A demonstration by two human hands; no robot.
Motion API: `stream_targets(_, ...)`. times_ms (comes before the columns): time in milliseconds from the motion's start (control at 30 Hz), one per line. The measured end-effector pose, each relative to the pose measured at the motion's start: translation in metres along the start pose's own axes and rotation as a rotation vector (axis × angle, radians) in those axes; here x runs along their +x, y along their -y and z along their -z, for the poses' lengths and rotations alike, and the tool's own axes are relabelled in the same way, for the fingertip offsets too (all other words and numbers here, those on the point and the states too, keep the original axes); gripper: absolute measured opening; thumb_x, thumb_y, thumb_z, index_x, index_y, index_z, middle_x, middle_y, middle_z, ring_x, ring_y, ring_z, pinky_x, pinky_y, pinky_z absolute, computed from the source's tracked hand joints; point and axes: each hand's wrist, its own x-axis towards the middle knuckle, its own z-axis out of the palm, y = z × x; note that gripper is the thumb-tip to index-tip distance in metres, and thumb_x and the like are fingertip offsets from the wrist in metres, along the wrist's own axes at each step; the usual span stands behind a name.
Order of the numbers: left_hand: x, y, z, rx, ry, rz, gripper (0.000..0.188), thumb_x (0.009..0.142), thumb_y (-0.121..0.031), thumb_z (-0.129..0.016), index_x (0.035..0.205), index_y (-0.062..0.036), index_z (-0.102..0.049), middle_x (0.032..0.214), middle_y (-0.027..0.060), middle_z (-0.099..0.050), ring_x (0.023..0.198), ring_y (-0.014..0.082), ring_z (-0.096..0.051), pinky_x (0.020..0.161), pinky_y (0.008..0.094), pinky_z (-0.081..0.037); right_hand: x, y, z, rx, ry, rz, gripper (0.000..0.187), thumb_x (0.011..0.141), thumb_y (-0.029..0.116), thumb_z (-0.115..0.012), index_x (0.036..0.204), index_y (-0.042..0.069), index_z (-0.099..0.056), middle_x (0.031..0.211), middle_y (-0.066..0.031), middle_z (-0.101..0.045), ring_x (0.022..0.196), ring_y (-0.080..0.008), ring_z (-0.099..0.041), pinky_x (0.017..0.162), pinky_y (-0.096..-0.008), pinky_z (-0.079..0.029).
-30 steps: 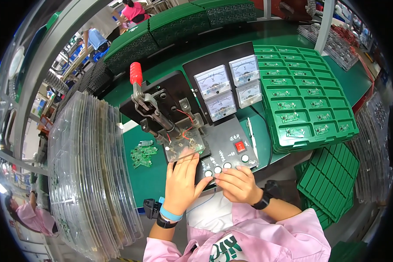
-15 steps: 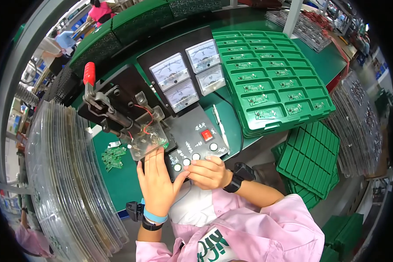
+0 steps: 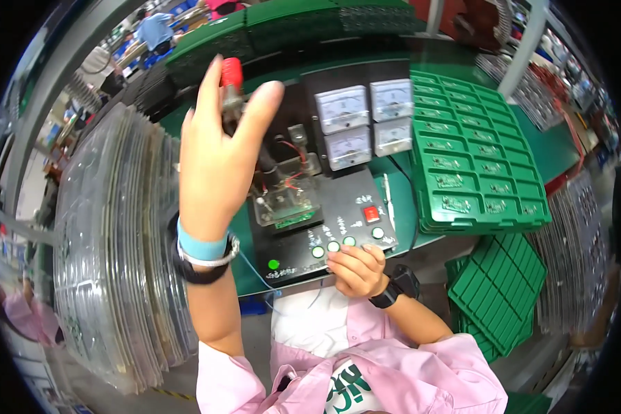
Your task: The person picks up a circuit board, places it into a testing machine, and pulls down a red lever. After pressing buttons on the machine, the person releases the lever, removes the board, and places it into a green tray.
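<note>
At 10 o'clock the left grip is spread wide, a red handle showing at its 12 o'clock, contact unclear. Toward 5 o'clock the right grip is curled beside white buttons; I cannot tell whether it holds anything. At its 10 o'clock, a green circuit board lies at the clear fixture

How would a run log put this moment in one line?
left hand: open, near red handle, contact unclear; right hand: at white buttons; board: at front of clear plate
</note>
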Motion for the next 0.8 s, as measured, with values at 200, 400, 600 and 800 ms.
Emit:
stream_targets(200,-0.079,0.025,0.009,-0.13,0.177,-0.581,0.065,0.064,-0.015,-0.08,0.123,-0.0021,-0.056,0.131,0.0232,-0.05,0.114,0.0431,-0.054,0.097,0.0476,-0.042,-0.003,0.001,-0.003,-0.04,0.012,0.014,0.027,0.077,0.023,-0.061,0.103,0.017,-0.067,0.114,0.0018,-0.067,0.11,-0.0149,-0.058,0.105,-0.0378,-0.029)
stream_targets(400,-0.127,0.082,0.028,-0.101,0.297,-0.22,0.057,0.067,-0.012,-0.078,0.121,-0.0064,-0.059,0.134,0.0197,-0.051,0.118,0.0442,-0.051,0.1,0.05,-0.04,-0.009,0.002,-0.009,-0.112,-0.011,-0.077,0.027,0.08,0.03,-0.058,0.103,0.019,-0.066,0.116,0.0017,-0.066,0.113,-0.0156,-0.056,0.105,-0.0392,-0.028)
stream_targets(600,-0.141,0.104,0.033,-0.025,0.385,-0.085,0.057,0.07,-0.016,-0.078,0.123,-0.0087,-0.058,0.136,0.0195,-0.048,0.123,0.0435,-0.047,0.103,0.051,-0.037,-0.004,0.003,-0.003,-0.169,0.075,-0.029,0.028,0.081,0.032,-0.055,0.105,0.021,-0.067,0.117,0.0031,-0.066,0.112,-0.0158,-0.056,0.107,-0.0403,-0.025)
stream_targets(800,-0.139,0.097,0.023,0.14,0.282,-0.195,0.057,0.069,-0.026,-0.078,0.121,-0.0102,-0.06,0.141,0.0178,-0.044,0.132,0.045,-0.035,0.105,0.0553,-0.031,-0.001,0.002,-0.001,-0.137,0.086,-0.041,0.029,0.08,0.03,-0.056,0.104,0.021,-0.068,0.116,0.0037,-0.066,0.112,-0.0152,-0.056,0.107,-0.0392,-0.025)
